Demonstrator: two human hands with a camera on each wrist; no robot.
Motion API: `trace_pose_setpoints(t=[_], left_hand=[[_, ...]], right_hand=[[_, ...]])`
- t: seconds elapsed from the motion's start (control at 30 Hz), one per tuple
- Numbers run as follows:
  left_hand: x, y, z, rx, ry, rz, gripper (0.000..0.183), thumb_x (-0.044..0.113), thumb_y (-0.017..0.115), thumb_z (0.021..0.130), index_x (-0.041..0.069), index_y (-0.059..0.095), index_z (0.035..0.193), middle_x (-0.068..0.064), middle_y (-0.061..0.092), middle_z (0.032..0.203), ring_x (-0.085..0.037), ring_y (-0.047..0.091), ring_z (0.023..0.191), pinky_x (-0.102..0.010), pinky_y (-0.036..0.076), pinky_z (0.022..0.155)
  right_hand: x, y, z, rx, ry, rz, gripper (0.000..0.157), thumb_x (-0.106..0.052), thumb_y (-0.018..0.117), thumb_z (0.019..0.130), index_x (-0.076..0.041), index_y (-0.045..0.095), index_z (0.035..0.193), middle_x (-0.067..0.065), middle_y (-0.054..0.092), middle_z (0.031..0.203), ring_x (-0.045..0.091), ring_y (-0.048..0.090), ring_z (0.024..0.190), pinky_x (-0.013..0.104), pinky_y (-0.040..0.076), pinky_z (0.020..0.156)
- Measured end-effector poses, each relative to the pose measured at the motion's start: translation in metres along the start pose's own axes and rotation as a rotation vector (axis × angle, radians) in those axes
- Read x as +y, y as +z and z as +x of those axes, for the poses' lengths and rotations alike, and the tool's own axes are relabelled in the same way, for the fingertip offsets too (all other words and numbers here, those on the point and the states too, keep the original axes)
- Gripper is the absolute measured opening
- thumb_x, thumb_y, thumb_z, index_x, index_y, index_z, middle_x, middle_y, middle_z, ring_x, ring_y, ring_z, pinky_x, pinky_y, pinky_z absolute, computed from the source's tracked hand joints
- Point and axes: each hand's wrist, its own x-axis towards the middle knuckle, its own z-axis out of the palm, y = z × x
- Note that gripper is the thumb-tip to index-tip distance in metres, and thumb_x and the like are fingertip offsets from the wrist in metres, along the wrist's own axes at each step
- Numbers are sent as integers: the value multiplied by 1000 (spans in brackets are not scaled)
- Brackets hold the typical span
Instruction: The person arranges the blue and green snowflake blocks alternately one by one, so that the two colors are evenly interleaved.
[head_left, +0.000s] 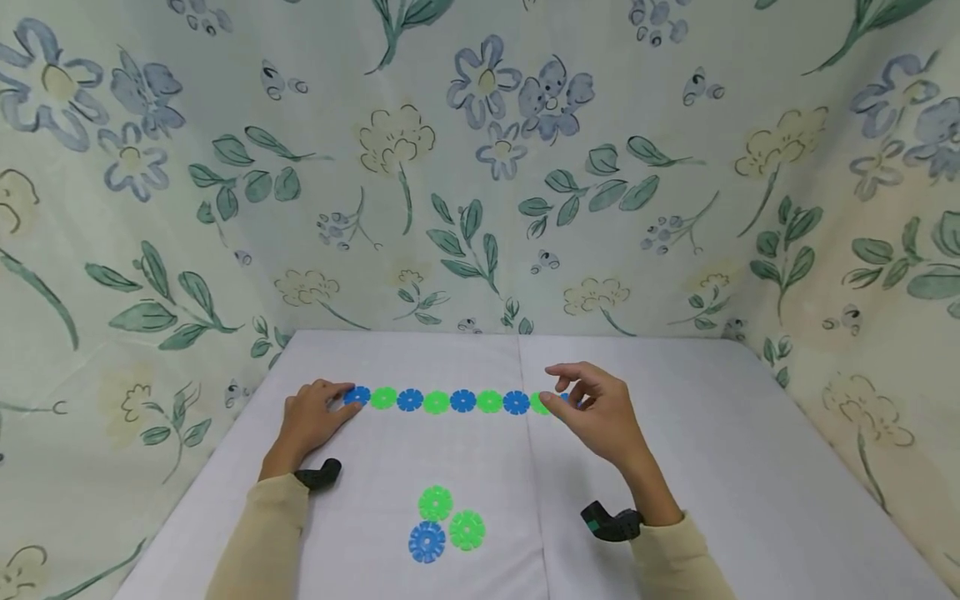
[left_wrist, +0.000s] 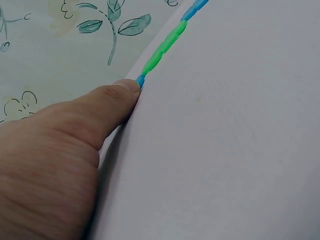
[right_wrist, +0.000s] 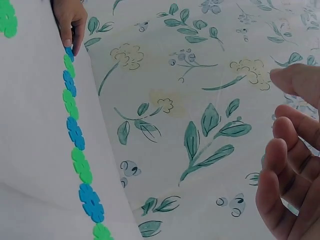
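Beige-sleeved hands (head_left: 310, 421) (head_left: 607, 419) reach forward, left pinching a blue disc (head_left: 361, 395), right loosely curled.

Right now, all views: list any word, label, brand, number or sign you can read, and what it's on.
None readable.
Disc row: no lettering visible.
Loose discs: none visible; any tiny molded marks would be too small to read.
Left wrist camera, right wrist camera: no legible label; too small to rule one out.
Backdrop: flowers and leaves only.
Tablecloth: no text visible.
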Motion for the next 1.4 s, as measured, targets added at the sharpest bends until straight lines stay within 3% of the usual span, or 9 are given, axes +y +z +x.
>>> trace_pose_setpoints(t=[0.13, 0.3, 0.57, 0.77, 1.0, 1.27, 1.4], left_hand=[[0, -1, -1, -6, -6, -6, 59, 60, 64, 91, 21, 64, 136, -13, 64, 124, -35, 54, 117, -57, 36, 93], [0, -2, -3, -9, -8, -6, 60, 60, 64, 91, 21, 64, 136, -14, 64, 125, -35, 54, 117, -57, 36, 92], [0, 0, -4, -5, -17, -15, 58, 59, 65, 91, 22, 65, 135, -13, 64, 125, -35, 54, 119, -56, 36, 94], [2, -2, -5, -9, -6, -18, 59, 59, 64, 91, 21, 64, 136, -14, 64, 125, -36, 53, 119, -56, 36, 92], [5, -6, -3, -7, 5, -1, 56, 56, 65, 93, 20, 63, 136, -15, 64, 126, -36, 54, 118, -56, 37, 92], [7, -7, -4, -4, 2, 1, 56, 55, 65, 92, 20, 64, 136, -15, 64, 127, -37, 54, 119, -57, 36, 93], [7, -7, -5, 2, 3, -1, 56, 55, 65, 92, 19, 64, 135, -15, 64, 127, -37, 54, 119, -58, 36, 93]], right_hand=[[4, 12, -2, -99, -27, 37, 32, -22, 82, 85, -22, 73, 115, 4, 66, 91, 10, 56, 61, 26, 46, 52], [5, 26, -6, -184, -42, 61, 33, -26, 83, 84, -28, 72, 115, -6, 64, 90, 8, 55, 61, 26, 47, 52], [4, 48, -14, -329, -126, 93, 39, -32, 84, 82, -27, 70, 119, -10, 64, 92, 4, 55, 59, 23, 46, 51], [5, 60, -20, -409, -92, 103, 39, -36, 83, 83, -31, 69, 119, -11, 63, 92, 4, 54, 59, 23, 46, 52], [5, 68, -23, -556, -40, 136, 36, -35, 82, 84, -32, 69, 117, 6, 68, 95, 6, 55, 59, 24, 48, 56], [9, 78, -27, -700, 21, 187, 44, -36, 82, 83, -17, 70, 121, 9, 69, 100, 7, 56, 60, 24, 50, 56], [10, 83, -30, -741, 23, 194, 45, -36, 83, 83, -17, 71, 121, 8, 69, 99, 5, 56, 60, 23, 49, 56]])
